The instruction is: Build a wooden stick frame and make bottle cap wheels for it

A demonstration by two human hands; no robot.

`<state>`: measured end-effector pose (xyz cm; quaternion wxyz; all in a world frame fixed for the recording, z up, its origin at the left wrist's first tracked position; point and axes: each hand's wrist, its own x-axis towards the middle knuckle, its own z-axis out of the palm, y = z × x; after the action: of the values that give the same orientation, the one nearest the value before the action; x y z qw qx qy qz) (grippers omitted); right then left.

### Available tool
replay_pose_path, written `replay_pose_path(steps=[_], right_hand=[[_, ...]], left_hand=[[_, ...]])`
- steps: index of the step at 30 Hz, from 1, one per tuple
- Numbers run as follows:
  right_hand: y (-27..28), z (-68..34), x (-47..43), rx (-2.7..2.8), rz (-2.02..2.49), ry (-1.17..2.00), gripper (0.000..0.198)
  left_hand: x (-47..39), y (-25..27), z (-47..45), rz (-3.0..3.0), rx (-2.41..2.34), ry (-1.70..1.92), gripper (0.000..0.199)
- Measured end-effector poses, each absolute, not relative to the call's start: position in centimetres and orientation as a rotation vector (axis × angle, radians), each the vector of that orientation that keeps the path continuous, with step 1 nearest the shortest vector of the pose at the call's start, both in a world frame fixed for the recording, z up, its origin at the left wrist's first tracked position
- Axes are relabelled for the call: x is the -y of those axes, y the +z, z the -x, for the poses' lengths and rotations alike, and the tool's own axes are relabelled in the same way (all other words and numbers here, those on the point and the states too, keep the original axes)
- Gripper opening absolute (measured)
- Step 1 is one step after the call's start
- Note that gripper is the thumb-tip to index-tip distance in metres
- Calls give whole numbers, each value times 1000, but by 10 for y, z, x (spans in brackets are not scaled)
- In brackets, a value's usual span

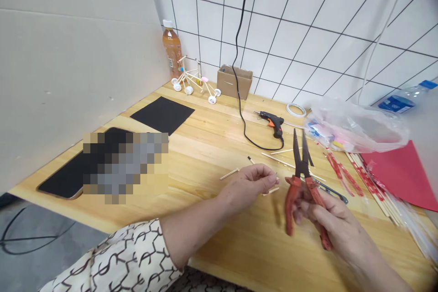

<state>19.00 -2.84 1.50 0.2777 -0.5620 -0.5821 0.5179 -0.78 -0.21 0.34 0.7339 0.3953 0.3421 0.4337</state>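
Note:
My right hand (328,214) grips a pair of needle-nose pliers (301,164) with worn red handles. The pliers point away from me, their dark jaws spread apart with nothing between them. Just to the left, my left hand (255,180) is closed in a pinch at the thumb and forefinger. Something tiny seems to show at those fingertips, too small to name. A short wooden stick (229,174) lies beside the left hand, and another short stick piece (271,191) shows just under its fingertips. Longer thin sticks (278,160) lie on the table beyond both hands.
A black glue gun (272,122) trails its cord across the table. Behind stand a stick model with white wheels (195,80), a cardboard box (235,83) and a drink bottle (171,50). Bundled sticks (372,182), red sheet (407,175) and plastic bag (362,125) lie right; black sheet (162,114) left.

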Motion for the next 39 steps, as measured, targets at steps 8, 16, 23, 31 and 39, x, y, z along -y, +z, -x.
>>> replay_pose_path(steps=[8, 16, 23, 31, 39], right_hand=[[-8, -178, 21, 1209, 1230, 1598, 37], [0, -165, 30, 821, 1007, 1942, 60], [4, -173, 34, 1029, 1241, 1796, 59], [19, -220, 22, 1876, 1669, 758, 36], [-11, -296, 28, 2272, 1846, -193, 54]], left_hand=[[3, 0, 6, -864, -770, 895, 27], [10, 3, 0, -784, -617, 850, 31], [7, 0, 0, -785, -705, 970, 24], [-10, 8, 29, -1163, -1042, 941, 13], [-3, -1, 50, -2063, -1537, 363, 19]])
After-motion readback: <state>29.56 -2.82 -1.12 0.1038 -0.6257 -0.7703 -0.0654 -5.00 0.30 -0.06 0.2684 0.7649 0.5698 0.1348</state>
